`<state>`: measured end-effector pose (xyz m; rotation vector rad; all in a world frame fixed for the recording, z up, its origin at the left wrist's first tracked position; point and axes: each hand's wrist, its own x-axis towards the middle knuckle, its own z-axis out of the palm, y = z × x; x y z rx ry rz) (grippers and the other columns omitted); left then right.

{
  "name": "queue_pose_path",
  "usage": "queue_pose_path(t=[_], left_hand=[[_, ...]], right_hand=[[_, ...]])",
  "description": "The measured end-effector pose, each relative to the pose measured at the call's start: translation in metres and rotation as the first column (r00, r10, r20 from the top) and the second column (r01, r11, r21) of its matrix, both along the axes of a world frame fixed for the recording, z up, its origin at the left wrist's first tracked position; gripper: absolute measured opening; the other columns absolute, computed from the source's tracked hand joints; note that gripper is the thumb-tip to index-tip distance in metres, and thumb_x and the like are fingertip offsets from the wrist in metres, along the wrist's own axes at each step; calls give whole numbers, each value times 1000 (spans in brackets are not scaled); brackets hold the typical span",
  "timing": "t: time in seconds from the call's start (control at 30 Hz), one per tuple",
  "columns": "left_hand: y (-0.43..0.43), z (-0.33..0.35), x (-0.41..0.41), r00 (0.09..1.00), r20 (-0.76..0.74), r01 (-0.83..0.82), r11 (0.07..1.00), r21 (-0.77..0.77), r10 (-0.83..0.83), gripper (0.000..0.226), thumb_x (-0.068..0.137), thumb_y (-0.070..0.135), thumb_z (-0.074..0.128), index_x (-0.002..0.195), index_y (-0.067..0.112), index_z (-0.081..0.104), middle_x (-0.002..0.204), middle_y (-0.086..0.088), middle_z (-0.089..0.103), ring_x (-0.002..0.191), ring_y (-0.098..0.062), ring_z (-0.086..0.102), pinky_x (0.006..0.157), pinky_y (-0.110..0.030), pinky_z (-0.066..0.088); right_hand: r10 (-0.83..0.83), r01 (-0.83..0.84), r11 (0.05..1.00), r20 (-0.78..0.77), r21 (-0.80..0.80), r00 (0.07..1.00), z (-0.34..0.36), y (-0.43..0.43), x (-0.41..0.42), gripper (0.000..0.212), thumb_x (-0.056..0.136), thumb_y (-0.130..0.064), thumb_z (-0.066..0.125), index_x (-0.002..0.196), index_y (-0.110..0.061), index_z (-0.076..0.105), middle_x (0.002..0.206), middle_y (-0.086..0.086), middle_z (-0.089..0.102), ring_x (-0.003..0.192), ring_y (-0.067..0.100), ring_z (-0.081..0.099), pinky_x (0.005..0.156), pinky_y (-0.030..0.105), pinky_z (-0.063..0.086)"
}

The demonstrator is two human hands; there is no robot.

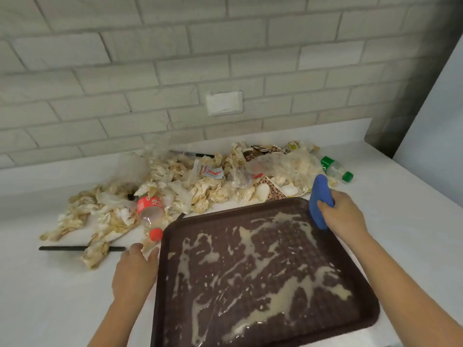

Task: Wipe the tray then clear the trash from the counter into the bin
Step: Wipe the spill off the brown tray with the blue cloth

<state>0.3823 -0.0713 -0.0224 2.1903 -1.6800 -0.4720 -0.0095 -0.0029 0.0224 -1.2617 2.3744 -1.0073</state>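
Left hand (pixel 135 274): we see it bare, from the fingertips down to the wrist.
Right hand (pixel 343 216): bare in the same way; we see its back and the knuckles as smooth, rounded shapes.
Left forearm (pixel 112 326): bare until the lower edge of the picture cuts it.
Right forearm (pixel 411 291): also bare, long, and wider toward the lower right corner.
Fine details: nails and small marks are too blurred for us to tell.

Free bench (pixel 50 309) lies left of the tray (pixel 338 251), and a strip right of it. Beyond the tray, trash (pixel 190 186) bars your way to the wall (pixel 175 58). A red-capped bottle (pixel 149 211) and a stick (pixel 62 248) close the gap ahead of your left hand (pixel 136 266); your right hand (pixel 343 216), gripping a sponge (pixel 319 201), fills the tray's far right corner.
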Motion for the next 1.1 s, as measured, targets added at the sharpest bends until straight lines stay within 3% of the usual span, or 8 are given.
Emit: queue_pose_path(t=[0.1, 0.17, 0.23, 0.37, 0.47, 0.77, 0.97, 1.1], left_hand=[[-1, -14, -1, 999, -13, 41, 996, 79, -40, 41, 98, 39, 38, 117, 5, 51, 103, -17, 62, 96, -37, 58, 75, -38, 41], [2, -21, -6, 995, 21, 93, 994, 63, -94, 36, 100, 36, 32, 108, 8, 53, 80, -7, 58, 78, -30, 55, 68, -34, 40], [6, -29, -10, 991, 68, 113, 993, 10, -114, 31, 101, 31, 30, 107, 11, 53, 70, 0, 51, 68, -24, 48, 61, -32, 37], [10, -36, -13, 993, 54, 114, 990, -87, -109, 33, 101, 29, 29, 114, 16, 55, 74, -5, 63, 70, -28, 57, 57, -31, 37], [10, -41, -8, 991, 31, 136, 982, -128, -133, 36, 101, 32, 29, 124, 22, 55, 81, -6, 68, 78, -28, 63, 58, -30, 38], [8, -48, -3, 984, 57, 175, 974, -147, -168, 34, 101, 33, 29, 117, 23, 56, 75, -4, 66, 74, -27, 63, 54, -29, 33], [7, -50, -2, 983, 52, 179, 971, -156, -173, 36, 101, 34, 27, 122, 26, 55, 83, -6, 69, 81, -29, 64, 59, -30, 37], [8, -48, -2, 984, 43, 180, 973, -146, -175, 36, 101, 35, 27, 122, 26, 55, 86, -6, 69, 83, -29, 64, 61, -30, 38]], right_hand=[[85, -46, 989, -273, 143, 958, -22, -16, 6, 22, 92, -20, 44, 108, -13, 56, 113, 12, 56, 110, 32, 51, 81, 37, 41], [233, -63, 916, -397, 396, 888, -43, -22, 11, 46, 96, -32, 39, 137, -11, 41, 144, 11, 40, 137, 27, 29, 109, 43, 27], [357, -65, 831, -439, 553, 825, -58, -24, 14, 60, 98, -43, 29, 148, -10, 22, 157, 8, 17, 146, 23, 8, 117, 46, 8], [480, -123, 788, -477, 603, 736, -57, -26, 10, 65, 98, -49, 17, 151, -12, 11, 159, 5, 7, 147, 20, -2, 117, 45, -5], [538, -182, 779, -491, 599, 685, -55, -29, -3, 60, 100, -46, 16, 151, -15, 14, 159, 3, 13, 146, 18, 2, 118, 38, -3], [296, -70, 894, -465, 444, 834, -85, -43, 41, 54, 99, -36, 24, 146, -11, 31, 152, 17, 29, 140, 35, 24, 115, 45, 16], [386, -197, 888, -440, 415, 810, -86, -56, 88, 74, 87, -45, 6, 143, -10, 38, 147, 19, 36, 136, 38, 31, 113, 49, 23], [485, -302, 845, -395, 440, 780, -84, -60, 126, 69, 89, -45, 9, 148, -14, 27, 154, 14, 24, 142, 32, 20, 117, 45, 14]])
